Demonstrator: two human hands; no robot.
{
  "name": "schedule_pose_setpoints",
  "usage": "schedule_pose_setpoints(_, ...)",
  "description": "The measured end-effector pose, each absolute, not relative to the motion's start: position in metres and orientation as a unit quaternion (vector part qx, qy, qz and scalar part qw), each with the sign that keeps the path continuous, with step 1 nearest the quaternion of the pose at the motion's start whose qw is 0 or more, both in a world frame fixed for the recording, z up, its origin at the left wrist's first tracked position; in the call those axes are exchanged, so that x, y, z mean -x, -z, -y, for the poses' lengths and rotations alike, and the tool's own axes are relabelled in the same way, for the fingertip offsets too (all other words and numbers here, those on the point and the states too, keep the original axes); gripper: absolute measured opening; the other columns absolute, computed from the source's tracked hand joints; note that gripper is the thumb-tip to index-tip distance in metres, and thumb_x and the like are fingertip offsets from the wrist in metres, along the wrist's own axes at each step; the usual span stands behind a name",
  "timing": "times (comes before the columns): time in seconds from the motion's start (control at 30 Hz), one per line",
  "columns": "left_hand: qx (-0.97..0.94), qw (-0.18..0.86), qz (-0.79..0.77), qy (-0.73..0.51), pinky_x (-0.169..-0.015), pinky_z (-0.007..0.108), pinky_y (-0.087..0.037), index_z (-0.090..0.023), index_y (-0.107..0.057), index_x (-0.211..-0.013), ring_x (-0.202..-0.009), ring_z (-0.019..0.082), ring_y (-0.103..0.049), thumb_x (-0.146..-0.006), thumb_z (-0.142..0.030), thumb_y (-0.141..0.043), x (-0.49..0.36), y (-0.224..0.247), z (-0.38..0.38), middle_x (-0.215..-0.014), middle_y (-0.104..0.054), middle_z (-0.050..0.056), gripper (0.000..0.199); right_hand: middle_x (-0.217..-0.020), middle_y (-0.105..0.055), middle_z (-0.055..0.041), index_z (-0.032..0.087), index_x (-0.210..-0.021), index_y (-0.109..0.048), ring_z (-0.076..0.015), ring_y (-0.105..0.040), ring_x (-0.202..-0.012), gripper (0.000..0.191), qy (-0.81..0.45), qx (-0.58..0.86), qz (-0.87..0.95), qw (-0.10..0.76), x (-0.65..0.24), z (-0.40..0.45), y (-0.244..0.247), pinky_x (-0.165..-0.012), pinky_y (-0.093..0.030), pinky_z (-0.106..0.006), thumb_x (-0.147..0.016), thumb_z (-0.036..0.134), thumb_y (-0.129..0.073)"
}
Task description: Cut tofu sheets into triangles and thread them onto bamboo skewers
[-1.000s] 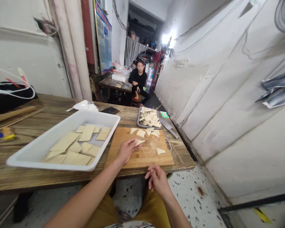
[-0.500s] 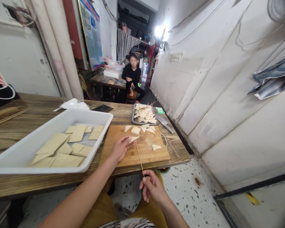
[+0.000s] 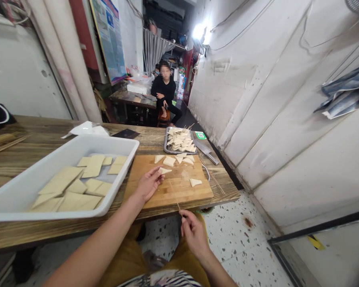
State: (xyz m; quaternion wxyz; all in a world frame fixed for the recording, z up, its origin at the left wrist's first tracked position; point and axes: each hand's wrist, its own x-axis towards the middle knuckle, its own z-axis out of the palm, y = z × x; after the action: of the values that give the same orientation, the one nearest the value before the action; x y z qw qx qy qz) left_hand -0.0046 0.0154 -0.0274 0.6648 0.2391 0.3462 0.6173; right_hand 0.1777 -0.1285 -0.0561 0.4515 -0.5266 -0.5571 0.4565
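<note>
1. board (image 3: pixel 170 195) lies on the wooden worktop (image 3: pixel 146 145), its near edge just in front of the person's lap.
2. left hand (image 3: pixel 149 184) rests on the board's near half, fingers stretched toward a tofu triangle (image 3: pixel 164 170). the fingertips touch it, though no firm pinch can be made out.
3. right hand (image 3: pixel 194 233) sits just below the board's front edge, above mustard shorts (image 3: pixel 128 259). thumb and fingers are pinched together on a thin skewer (image 3: pixel 174 195), its tip pointing up over the board toward the left hand.
4. more triangles (image 3: pixel 169 161) lie along the board's far edge, and a single triangle (image 3: pixel 195 182) lies apart near its right edge.
5. white tray (image 3: pixel 62 147) stands just left of the board, holding larger tofu pieces (image 3: pixel 77 201) flat in shallow water or on its bare base; which one, the picture does not settle.
6. steel tray (image 3: pixel 165 150) stands just beyond the board, heaped with skewered triangles (image 3: pixel 179 140).
7. cleaver (image 3: pixel 206 151) lies beyond the board's right corner, and loose skewers (image 3: pixel 217 182) lie just right of the board.
8. seated person (image 3: pixel 164 85) in black sits on a stool, well beyond the board.
</note>
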Motion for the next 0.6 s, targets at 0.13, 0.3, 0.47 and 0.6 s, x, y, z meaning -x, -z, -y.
schedule_pose_setpoints(0.13,-0.239,0.661,-0.357,-0.615,-0.067,0.024,-0.054,-0.014,-0.058,-0.089,-0.075,0.015,-0.067,-0.072,-0.013,-0.065,0.005,0.026,-0.014,-0.078,-0.067,0.005,0.018,-0.058,-0.056,0.0013,0.021,-0.118,-0.06,-0.0111,-0.047,-0.045,0.04,-0.419,0.531,0.584,0.449,-0.175,0.13,0.053,-0.042,-0.037,-0.021,-0.088,0.042,-0.044)
schedule_pose_setpoints(0.3,-0.253,0.679,-0.354,-0.591,-0.08,0.034,-0.053,-0.013,-0.055,-0.083,-0.087,0.021,-0.067,-0.074,-0.015,-0.064,0.008,0.025,-0.013,-0.085,-0.07,0.009,0.013,-0.064,-0.065,-0.0015,0.022,-0.116,-0.064,-0.0161,-0.059,-0.059,0.039,-0.376,0.523,0.602,0.472,-0.171,0.121,0.05,-0.05,-0.046,-0.023,-0.087,0.042,-0.046)
schedule_pose_setpoints(0.47,-0.239,0.686,-0.364,-0.584,-0.079,0.033,-0.054,-0.012,-0.055,-0.08,-0.086,0.021,-0.067,-0.075,-0.013,-0.062,0.009,0.023,-0.014,-0.083,-0.07,0.01,0.009,-0.069,-0.068,-0.0018,0.023,-0.115,-0.064,-0.018,-0.063,-0.069,0.036,-0.366,0.514,0.617,0.471,-0.168,0.114,0.048,-0.055,-0.05,-0.024,-0.087,0.038,-0.048)
schedule_pose_setpoints(0.6,-0.231,0.69,-0.367,-0.58,-0.079,0.033,-0.054,-0.011,-0.056,-0.079,-0.084,0.021,-0.067,-0.077,-0.012,-0.059,0.008,0.02,-0.014,-0.082,-0.071,0.011,0.004,-0.076,-0.071,-0.0028,0.023,-0.115,-0.064,-0.0196,-0.065,-0.075,0.034,-0.356,0.517,0.622,0.468,-0.168,0.113,0.046,-0.058,-0.052,-0.025,-0.087,0.035,-0.048)
